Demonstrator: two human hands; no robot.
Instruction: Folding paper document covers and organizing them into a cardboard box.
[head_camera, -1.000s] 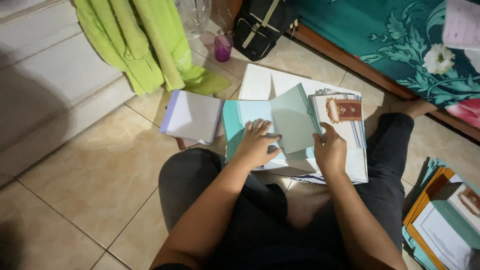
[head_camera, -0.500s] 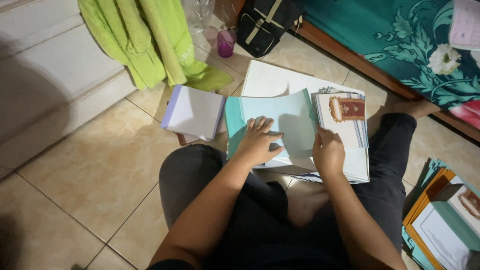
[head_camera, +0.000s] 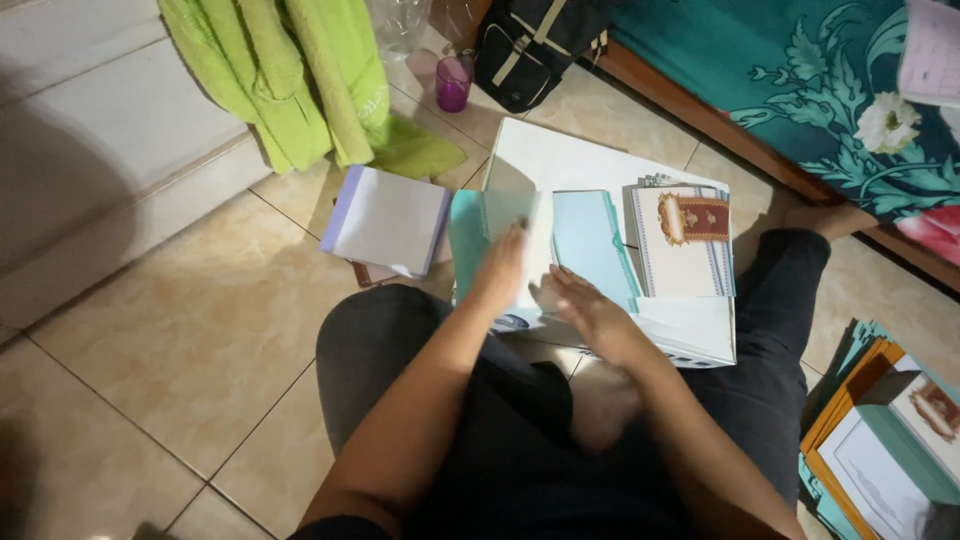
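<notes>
On the tiled floor (head_camera: 180, 330) in front of my crossed legs, the pale teal folder (head_camera: 585, 240) lies open, just beside a booklet with a red-brown emblem (head_camera: 685, 240), all resting on a large white sheet (head_camera: 560, 160). My left hand (head_camera: 505, 265) is lifting a white page (head_camera: 535, 250) at the folder's middle, fingers pinched loosely on its edge, though motion blur smears them and I cannot tell exactly how they close. My right hand (head_camera: 590, 310) rests flat and open, palm down, on the papers below.

To turn this page cleanly, I judge I should keep the right palm pressing the lower stack so nothing slides, and swing the left in a low arc without creasing the sheet.

What the page covers is hidden. The bottom corner of the stack disappears under my wrist. At the right edge a pile of orange and teal folders (head_camera: 870, 440) is cut off. The white notebook (head_camera: 385, 220) at left lies near, apart from the folder.
</notes>
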